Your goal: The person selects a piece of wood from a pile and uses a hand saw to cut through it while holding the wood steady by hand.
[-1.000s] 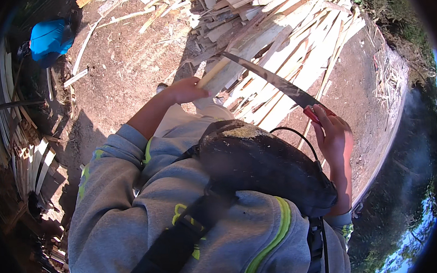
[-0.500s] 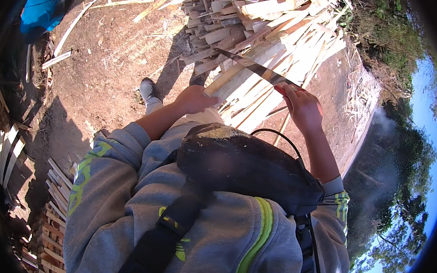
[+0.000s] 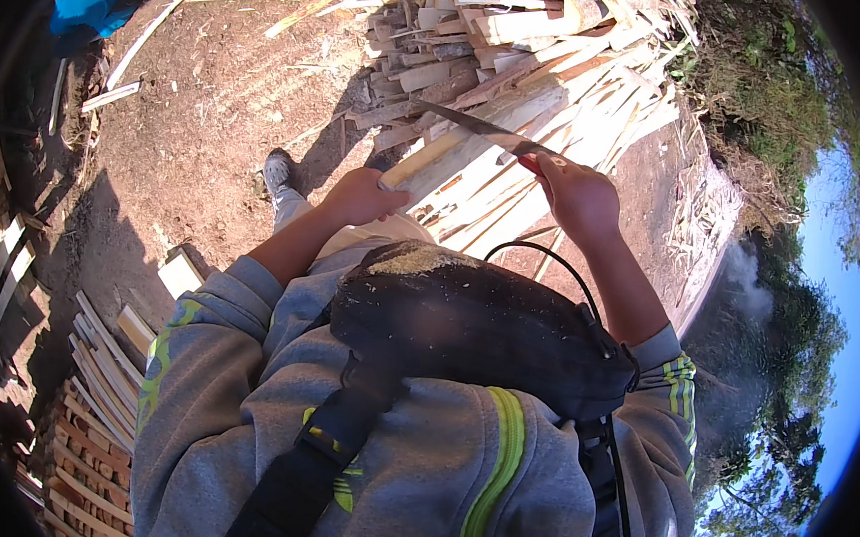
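Sunlit dirt (image 3: 194, 106), open room upper L of ctr; wood pile (image 3: 524, 26) crowds upper ctr. L hand (image 3: 362, 196) gripping near end of plank (image 3: 419, 168), mid-frame. R hand (image 3: 583, 200) clenched round red handle (image 3: 530, 164) of long blade (image 3: 478, 126), crossing plank in view; handle closer to L hand vs sec ago. Slatted stack (image 3: 89, 481) now showing lower L.

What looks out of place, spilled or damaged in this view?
A tan, crumbly-looking patch lies across the top of the rounded black bag worn in front; it looks like spilled sawdust or wear, standing out against the dark surface. The long, red-handled metal blade in the right hand shows no obvious damage.
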`<action>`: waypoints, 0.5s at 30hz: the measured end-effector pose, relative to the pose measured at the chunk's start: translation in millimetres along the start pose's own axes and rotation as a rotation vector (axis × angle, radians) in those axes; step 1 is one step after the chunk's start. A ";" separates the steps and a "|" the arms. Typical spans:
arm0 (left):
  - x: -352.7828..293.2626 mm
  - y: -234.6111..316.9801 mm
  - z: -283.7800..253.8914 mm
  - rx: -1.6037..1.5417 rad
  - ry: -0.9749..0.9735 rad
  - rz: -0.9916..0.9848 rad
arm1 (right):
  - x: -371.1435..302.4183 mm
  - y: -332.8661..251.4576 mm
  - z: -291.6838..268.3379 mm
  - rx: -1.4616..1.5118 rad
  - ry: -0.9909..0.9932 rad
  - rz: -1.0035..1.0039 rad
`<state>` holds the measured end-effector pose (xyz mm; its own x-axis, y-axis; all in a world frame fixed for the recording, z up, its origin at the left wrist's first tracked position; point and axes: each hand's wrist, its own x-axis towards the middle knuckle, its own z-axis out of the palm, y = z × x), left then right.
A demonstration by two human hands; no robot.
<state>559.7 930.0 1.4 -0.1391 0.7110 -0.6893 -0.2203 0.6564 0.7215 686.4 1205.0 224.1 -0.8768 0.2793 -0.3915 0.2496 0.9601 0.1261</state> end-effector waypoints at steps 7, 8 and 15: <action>-2.5 1.6 -0.2 -0.009 0.015 0.000 | 13.6 0.5 -9.6 -0.134 -0.225 0.079; -2.0 1.3 -0.6 -0.020 0.011 0.004 | 11.3 1.0 -8.9 -0.048 -0.171 0.083; -2.3 3.8 -3.9 -0.007 -0.005 -0.009 | 12.8 -0.4 -12.9 -0.122 -0.114 -0.001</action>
<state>555.4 929.9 5.5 -0.1325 0.7064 -0.6953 -0.2283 0.6609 0.7150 669.8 1208.1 230.8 -0.8228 0.2847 -0.4918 0.1906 0.9536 0.2332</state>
